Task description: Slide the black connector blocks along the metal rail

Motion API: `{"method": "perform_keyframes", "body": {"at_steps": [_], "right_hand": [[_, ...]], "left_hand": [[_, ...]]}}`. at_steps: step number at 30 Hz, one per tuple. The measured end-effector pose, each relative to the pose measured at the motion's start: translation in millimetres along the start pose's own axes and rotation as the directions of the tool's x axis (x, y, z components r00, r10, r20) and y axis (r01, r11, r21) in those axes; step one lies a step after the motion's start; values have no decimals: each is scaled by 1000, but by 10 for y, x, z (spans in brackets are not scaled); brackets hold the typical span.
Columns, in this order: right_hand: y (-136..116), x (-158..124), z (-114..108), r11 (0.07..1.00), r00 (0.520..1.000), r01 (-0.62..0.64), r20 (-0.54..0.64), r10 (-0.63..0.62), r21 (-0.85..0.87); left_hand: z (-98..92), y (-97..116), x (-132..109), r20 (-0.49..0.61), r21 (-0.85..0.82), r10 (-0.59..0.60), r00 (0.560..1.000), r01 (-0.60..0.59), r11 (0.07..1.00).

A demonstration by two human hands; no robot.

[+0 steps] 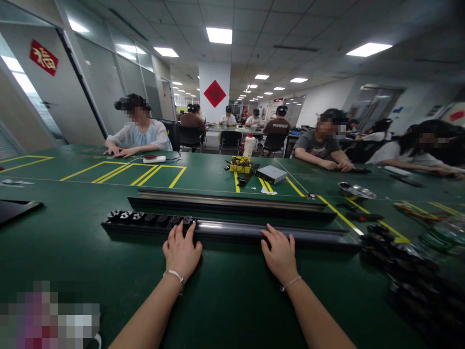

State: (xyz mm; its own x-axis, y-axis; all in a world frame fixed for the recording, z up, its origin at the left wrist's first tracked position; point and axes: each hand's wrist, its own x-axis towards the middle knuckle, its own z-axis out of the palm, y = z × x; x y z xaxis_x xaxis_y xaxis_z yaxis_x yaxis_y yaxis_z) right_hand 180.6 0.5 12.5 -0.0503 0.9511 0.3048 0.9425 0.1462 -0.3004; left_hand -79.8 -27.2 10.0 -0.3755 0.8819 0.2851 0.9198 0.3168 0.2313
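Observation:
A long black channel strip (236, 231) lies crosswise on the green table in front of me. Several small black blocks (149, 218), which look like socket modules, sit in a row in its left part; the leftmost ones show lighter faces. My left hand (180, 251) has its fingers apart, with the fingertips at the rightmost block and the strip's near side. Farther right, my right hand (281, 253) rests its spread fingertips on the bare, shiny stretch of the strip. Just behind lies a second long dark strip (232, 203), which neither hand touches.
A blurred heap of black parts (417, 276) lies at the right, near a clear plastic bottle (445, 235). Farther back are a metal bowl (357, 190), a silver box (271, 174) and a yellow holder with wires (240, 165). Several people sit around the tables.

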Motion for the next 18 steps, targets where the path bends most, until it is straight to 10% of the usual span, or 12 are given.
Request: {"method": "perform_keyframes", "body": {"at_steps": [18], "right_hand": [[19, 7, 12, 1000, 1000, 6, 3, -6, -6]], "left_hand": [[-81, 37, -16, 5, -29, -15, 1000, 15, 999]]}}
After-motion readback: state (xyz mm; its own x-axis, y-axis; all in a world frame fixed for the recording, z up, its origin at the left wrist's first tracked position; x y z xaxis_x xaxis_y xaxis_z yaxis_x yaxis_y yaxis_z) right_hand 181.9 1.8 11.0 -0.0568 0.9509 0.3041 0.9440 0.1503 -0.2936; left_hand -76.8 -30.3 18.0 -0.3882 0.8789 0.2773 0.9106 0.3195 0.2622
